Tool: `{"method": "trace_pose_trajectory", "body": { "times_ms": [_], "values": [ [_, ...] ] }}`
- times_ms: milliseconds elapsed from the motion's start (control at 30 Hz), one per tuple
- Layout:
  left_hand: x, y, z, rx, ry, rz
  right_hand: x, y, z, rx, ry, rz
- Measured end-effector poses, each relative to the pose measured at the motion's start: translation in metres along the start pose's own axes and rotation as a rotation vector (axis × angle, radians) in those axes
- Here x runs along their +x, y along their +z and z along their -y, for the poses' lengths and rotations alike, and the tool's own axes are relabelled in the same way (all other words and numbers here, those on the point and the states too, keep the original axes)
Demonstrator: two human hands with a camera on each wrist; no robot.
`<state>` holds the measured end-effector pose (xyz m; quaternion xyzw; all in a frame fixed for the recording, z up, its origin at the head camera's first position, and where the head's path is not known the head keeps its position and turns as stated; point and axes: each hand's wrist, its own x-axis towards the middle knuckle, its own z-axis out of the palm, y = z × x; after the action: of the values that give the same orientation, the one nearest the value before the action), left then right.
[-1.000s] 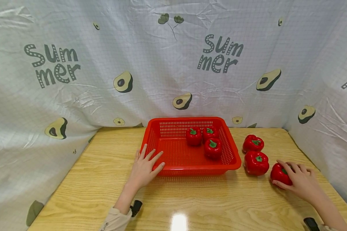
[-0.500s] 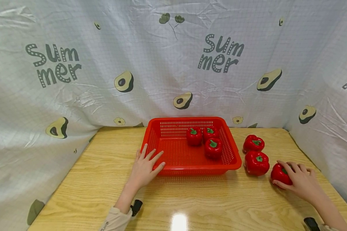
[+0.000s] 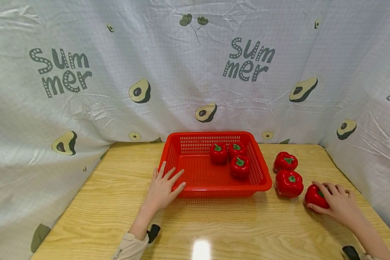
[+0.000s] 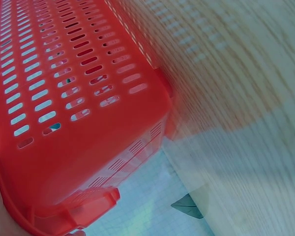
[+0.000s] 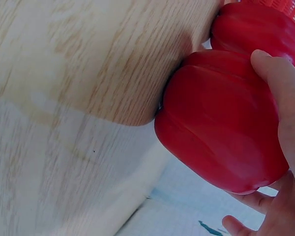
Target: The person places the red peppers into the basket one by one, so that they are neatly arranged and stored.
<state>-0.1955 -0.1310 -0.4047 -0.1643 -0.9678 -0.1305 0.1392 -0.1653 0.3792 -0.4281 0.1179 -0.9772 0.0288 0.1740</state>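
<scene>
Right hand (image 3: 339, 206): curled round a red pepper, thumb on one side, fingers over the top and far side.
Held pepper (image 3: 313, 196): within the right hand's grasp, on the tabletop; its green stem shows partly beneath the fingers.
Middle loose pepper (image 3: 289, 185): left of the right hand and slightly beyond, just beside the held one; stem up.
Far loose pepper (image 3: 284, 162): farther out, up and left of the right hand, behind the middle one; tilted, stem toward the right.
Left hand (image 3: 164, 189): fingers spread and fairly straight, resting on the basket's near left corner.
Basket (image 3: 221, 188): red, slotted walls, under the left hand's fingers and running off to its right; well left of the right hand.
Peppers in basket (image 3: 239, 168): three red, green stems, grouped right of the left hand toward the basket's right end.
Tabletop (image 3: 247, 224): wood grain, under both hands.
Curtain (image 3: 182, 72): pale, avocado and "summer" print, beyond both hands.
Sleeve (image 3: 130, 247): beige, behind the left hand.
Black wrist mount (image 3: 153, 233): just behind the left hand.
</scene>
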Motion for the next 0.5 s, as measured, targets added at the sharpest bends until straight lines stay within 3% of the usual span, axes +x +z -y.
{"method": "trace_pose_trajectory", "body": {
  "times_ms": [500],
  "values": [
    [0.0001,0.0,0.0005,-0.018,-0.005,0.0,-0.0024,-0.0038,-0.0007,-0.009,-0.032,-0.022]
  ]
}}
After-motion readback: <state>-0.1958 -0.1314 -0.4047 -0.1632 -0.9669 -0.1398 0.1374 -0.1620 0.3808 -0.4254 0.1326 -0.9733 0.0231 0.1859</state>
